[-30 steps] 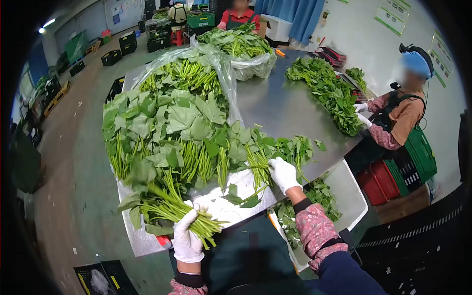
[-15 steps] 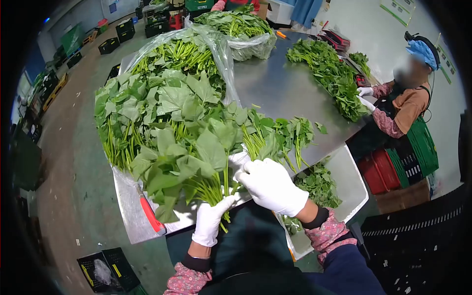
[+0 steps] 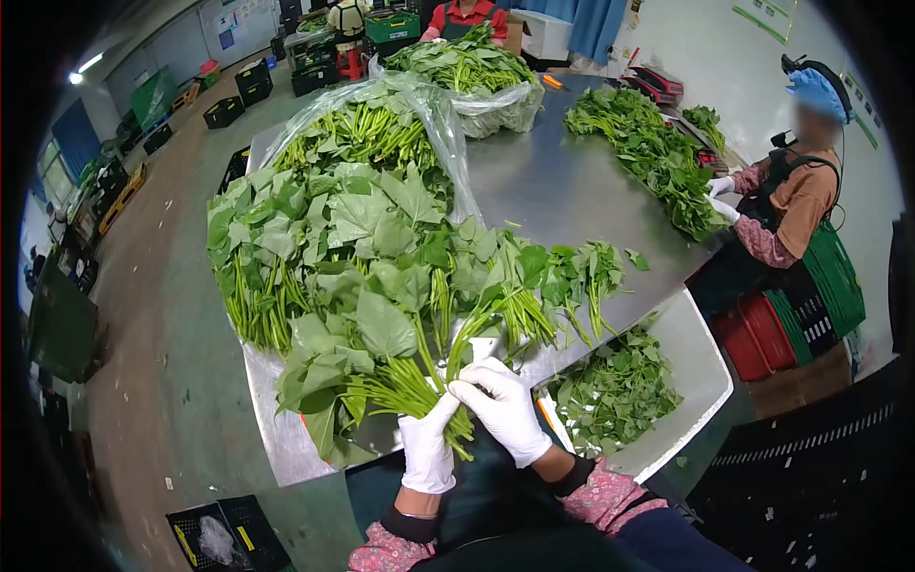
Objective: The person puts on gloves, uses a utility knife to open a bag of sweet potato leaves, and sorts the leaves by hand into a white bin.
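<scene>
Fingers of the left hand (image 3: pixel 426 450) and right hand (image 3: pixel 502 408) are closed tight round the stalks of a leafy green bunch (image 3: pixel 374 379) at the near edge of the worktop (image 3: pixel 562 191), likely so the stalks stay together.

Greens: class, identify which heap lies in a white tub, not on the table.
The loose leaves in the tub below the table's edge; other heaps lie on the table.
</scene>
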Demonstrator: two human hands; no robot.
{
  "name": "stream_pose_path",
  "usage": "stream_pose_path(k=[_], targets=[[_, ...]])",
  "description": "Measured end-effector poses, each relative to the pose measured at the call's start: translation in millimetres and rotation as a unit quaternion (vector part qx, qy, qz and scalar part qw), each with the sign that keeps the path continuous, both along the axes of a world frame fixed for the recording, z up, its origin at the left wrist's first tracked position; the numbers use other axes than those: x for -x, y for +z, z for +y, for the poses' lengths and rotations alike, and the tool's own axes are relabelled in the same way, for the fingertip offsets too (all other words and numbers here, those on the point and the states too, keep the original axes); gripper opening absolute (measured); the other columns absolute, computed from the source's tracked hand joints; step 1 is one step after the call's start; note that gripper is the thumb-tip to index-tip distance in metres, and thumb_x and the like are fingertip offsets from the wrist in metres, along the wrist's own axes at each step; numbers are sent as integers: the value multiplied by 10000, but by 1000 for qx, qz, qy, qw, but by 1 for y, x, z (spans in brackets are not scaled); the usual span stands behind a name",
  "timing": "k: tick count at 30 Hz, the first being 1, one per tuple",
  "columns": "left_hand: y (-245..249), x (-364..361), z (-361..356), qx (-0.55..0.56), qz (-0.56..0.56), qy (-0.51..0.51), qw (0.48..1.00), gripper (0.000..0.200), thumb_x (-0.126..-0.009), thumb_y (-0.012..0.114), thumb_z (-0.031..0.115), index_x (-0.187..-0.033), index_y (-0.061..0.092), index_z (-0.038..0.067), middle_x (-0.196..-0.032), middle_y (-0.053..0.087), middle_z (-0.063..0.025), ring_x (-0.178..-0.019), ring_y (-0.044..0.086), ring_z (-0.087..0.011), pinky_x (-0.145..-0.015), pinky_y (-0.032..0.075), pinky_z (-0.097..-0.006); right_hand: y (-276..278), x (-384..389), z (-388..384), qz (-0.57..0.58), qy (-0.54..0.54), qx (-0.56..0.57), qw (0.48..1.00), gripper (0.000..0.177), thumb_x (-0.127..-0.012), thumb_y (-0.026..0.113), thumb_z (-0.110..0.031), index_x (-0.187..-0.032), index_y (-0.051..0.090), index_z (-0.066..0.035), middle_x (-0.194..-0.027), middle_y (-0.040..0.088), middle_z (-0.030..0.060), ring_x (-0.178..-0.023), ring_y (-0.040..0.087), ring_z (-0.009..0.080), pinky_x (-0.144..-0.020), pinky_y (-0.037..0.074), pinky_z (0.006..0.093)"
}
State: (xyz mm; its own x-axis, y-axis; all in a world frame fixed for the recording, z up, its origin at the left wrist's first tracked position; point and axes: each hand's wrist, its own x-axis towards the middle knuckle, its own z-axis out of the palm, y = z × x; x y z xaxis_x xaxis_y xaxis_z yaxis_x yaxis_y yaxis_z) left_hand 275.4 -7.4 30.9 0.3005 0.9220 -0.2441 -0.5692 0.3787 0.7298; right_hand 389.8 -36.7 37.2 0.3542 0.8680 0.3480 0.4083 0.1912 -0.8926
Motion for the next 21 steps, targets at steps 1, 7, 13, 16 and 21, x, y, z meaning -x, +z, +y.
stream_pose_path(k=[1,7,13,16,21], targets=[[1,-2,0,8,-11,16,1000,301,-870,650,-43,-1162,596,5,-1028,674,-65,-897,650,-130,-780,533,-260,0,2,0,-10,-12,-14,1000,125,-865,679,-64,-944,641,25,-890,591,65,-741,584,136,-661,469,258],[11,15,19,41,-77,49,995,144,-904,646,72,-1019,589,7,-818,605,-71,-730,588,-172,-655,511,-301,-13,-4,-20,335,-99,-22,937,159,-1014,488,-144,-926,571,-42,-735,586,28,-545,535,66,-497,452,202],[35,23,18,33,-45,5,998,160,-901,639,77,-1038,595,7,-832,623,-87,-734,594,-175,-677,512,-301,-47,-117,-40,618,-192,-70,759,259,-983,560,-339,-1021,566,-84,-908,573,10,-733,535,103,-620,460,280],[25,11,8,-12,4,-35,999,156,-889,633,62,-1027,591,4,-795,629,-80,-696,599,-167,-631,493,-281,-12,-72,-33,388,-107,0,915,229,-962,564,-179,-1121,608,-19,-1011,652,74,-577,540,78,-504,439,196],[21,5,-3,-84,-2,-113,990,177,-889,648,44,-1056,616,-3,-838,656,-59,-715,616,-132,-670,511,-262,18,-14,-14,340,55,92,935,317,-895,690,-140,-1167,610,1,-809,618,-12,-645,578,43,-576,470,202]])
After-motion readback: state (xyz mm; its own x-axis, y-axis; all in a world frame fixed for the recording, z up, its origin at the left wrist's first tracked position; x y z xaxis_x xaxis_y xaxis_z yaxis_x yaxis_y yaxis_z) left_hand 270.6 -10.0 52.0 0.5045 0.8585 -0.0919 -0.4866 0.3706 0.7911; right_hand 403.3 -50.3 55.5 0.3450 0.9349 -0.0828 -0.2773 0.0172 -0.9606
